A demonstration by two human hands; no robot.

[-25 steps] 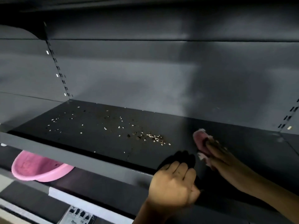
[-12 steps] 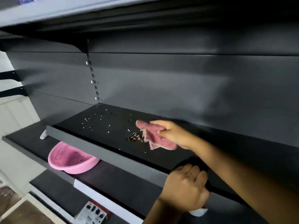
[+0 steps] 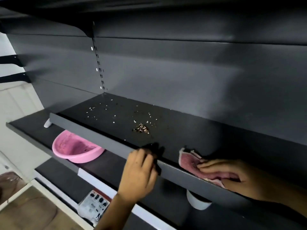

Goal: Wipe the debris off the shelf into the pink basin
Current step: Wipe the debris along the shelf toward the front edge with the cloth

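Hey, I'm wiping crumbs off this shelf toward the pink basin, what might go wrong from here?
The debris sits right of the pink basin, so pushed straight over the shelf lip it would likely miss. Scattered grains near the back may get skipped. The pink cloth under the right hand may smear them.

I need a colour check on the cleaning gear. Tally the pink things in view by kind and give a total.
Pink basin: 1
Pink cloth, under the right hand on the shelf: 1
Total pink things: 2
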